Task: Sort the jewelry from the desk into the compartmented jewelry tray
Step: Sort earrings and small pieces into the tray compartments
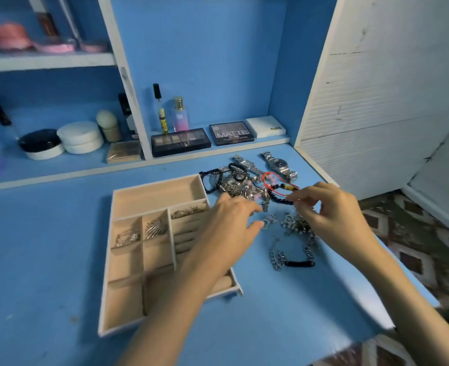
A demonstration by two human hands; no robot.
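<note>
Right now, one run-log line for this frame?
stage: picking from jewelry pile | left hand: at small silver piece | right hand: pinching tangled chains | tray: partly filled

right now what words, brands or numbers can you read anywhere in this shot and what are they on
"MATTE" on the lid of the dark eyeshadow palette at the back of the desk; the smaller line under it is too blurred to read.
"SB" on the pink-to-blue perfume bottle.
Print on the yellow tube: too small to read.
Lettering on the other eyeshadow palette: blurred.
Watch dial: markings not legible.
</note>
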